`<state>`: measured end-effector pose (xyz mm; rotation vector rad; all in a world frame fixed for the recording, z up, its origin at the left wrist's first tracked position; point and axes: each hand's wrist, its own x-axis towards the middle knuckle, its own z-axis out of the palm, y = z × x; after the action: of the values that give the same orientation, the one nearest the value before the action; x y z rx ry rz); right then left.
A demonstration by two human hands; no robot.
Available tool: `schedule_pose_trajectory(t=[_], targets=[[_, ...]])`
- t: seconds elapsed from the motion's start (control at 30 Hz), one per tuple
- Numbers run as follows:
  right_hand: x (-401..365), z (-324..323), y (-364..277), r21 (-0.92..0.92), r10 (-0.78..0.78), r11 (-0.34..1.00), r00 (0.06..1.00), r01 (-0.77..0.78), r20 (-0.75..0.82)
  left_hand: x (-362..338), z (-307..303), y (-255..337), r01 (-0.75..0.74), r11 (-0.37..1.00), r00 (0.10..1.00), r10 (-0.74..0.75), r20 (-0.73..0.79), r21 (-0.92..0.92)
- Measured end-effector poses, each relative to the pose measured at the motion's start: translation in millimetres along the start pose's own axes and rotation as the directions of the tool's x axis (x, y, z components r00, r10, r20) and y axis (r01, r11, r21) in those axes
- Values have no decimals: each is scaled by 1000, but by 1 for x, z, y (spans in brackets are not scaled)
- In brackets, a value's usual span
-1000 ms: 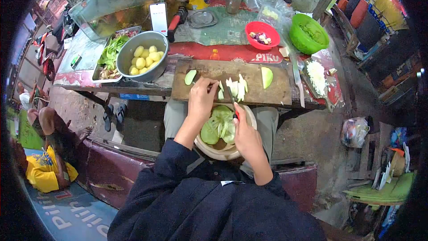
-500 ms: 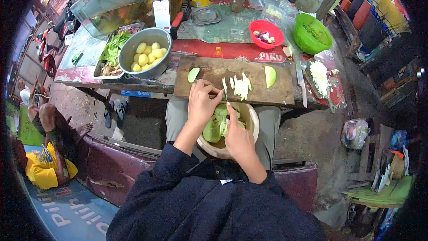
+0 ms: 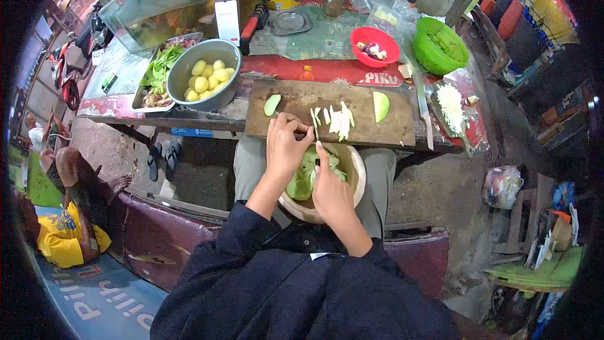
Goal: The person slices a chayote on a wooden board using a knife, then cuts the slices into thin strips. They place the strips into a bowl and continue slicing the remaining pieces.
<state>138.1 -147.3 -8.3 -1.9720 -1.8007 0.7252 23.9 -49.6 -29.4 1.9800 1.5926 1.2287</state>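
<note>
1. Wooden board [image 3: 365, 127] lies along the table's near edge, in front of the person.
2. The right hand [image 3: 330, 192] hangs just off the board's near edge, over a lap bowl [image 3: 356, 165]. It is wrapped tight round a knife [image 3: 315, 128]. The fist hides the handle, and only the thin blade reaches onto the board.
3. The left hand [image 3: 284, 145] rests on the board's near edge, left of centre. Its fingers are curled down and pressed together on the wood. They hide whatever is under them, so I cannot tell whether they pinch anything.
4. The blade stands just right of the left fingertips. Its long axis runs from the board's near edge toward the far edge, across the board's length. Pale slices [image 3: 340, 119] lie just right of the blade at the board's middle, lengthwise the same way. The blade thus sits between the left hand and the slices, and the left hand is nearer the board.
5. A green half [image 3: 380, 106] sits at the board's right end, and a wedge [image 3: 272, 104] near its far left corner.
6. Green peels [image 3: 304, 176] fill the lap bowl below the near edge.
7. Left of the board stands a pan [image 3: 189, 62] of potatoes [image 3: 204, 79].
8. Beyond the far edge, to the right, stand a red bowl [image 3: 375, 56] and a green bowl [image 3: 440, 56].
</note>
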Motion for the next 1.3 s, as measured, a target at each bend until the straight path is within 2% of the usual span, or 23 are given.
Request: schedule_pose_trajectory(t=[0.13, 0.2, 0.23, 0.27, 0.33, 0.37, 0.43, 0.47, 0.53, 0.6, 0.67, 0.7, 0.73, 0.8, 0.87, 0.93, 1.0, 1.07, 1.13, 1.2, 1.23, 1.3], targets=[[16, -6, 27, 123, -120, 985, 992, 124, -41, -2, -2, -8, -54, 999, 998, 54, 14, 3], [15, -17, 27, 201, -134, 965, 978, 166, -163, 0, -9, -17, -79, 994, 993, 71, -97, -75], [9, -26, 23, 208, -82, 973, 991, 101, -102, 4, -19, -20, -84, 995, 985, 93, -147, 62], [4, -29, 18, 210, -82, 972, 991, 103, -102, 9, -24, -29, -86, 994, 985, 95, -147, 64], [-4, -32, 8, 221, -83, 973, 993, 64, 78, 23, -30, -46, 112, 981, 956, -63, -287, 158], [-6, -37, -1, 183, -17, 983, 973, -26, 230, 25, -30, -51, 108, 981, 956, -59, -288, 160], [-4, -19, 8, 177, -49, 984, 982, 16, 184, 30, -32, -54, 96, 931, 977, -22, -210, 352], [-2, -11, 13, 166, -79, 985, 987, 55, 142, 31, -31, -52, 92, 931, 977, -17, -211, 353], [2, -19, 11, 153, -26, 988, 992, 6, 124, 32, -31, -40, 89, 944, 990, -48, -135, 318], [3, -24, 17, 141, 33, 989, 994, -48, 107, 29, -27, -38, 37, 958, 994, -6, -109, 283], [5, -24, 28, 103, -25, 994, 999, 29, -39, 24, -22, -28, 158, 987, 987, -159, -22, -38], [4, -32, 23, 106, 8, 994, 1000, -8, 3, 20, -17, -25, 22, 999, 996, -25, -81, -36], [4, -32, 24, 107, 9, 994, 1000, -9, 3, 15, -13, -23, 22, 999, 997, -24, -80, -36], [4, -30, 24, 112, -26, 993, 999, 29, -29, 7, -7, -15, -111, 994, 993, 112, -45, 18], [3, -30, 20, 137, -38, 990, 999, 42, -29, 1, -8, -6, -91, 996, 996, 91, 4, 1], [3, -26, 21, 160, -48, 986, 998, 53, -31, -1, -9, -2, -134, 991, 990, 134, 38, 2], [7, -15, 27, 102, -123, 985, 983, 137, -133, 0, -10, -1, -124, 992, 992, 124, 35, 11], [9, -14, 29, 111, -128, 984, 985, 141, -118, 5, -8, -4, -21, 987, 1000, 22, 6, -158], [12, -16, 24, 122, -135, 982, 986, 147, -103, 13, -6, -7, -28, 983, 1000, 26, -12, -181], [14, -21, 17, 115, -87, 989, 996, 89, -27, 19, -4, -9, -34, 978, 999, 28, -30, -205], [15, -22, 14, 115, -88, 989, 996, 91, -27, 21, -3, -11, -44, 982, 999, 45, -3, -182], [16, -22, 10, 108, -23, 994, 997, 14, 76, 22, -2, -12, -56, 986, 998, 60, 26, -160]])
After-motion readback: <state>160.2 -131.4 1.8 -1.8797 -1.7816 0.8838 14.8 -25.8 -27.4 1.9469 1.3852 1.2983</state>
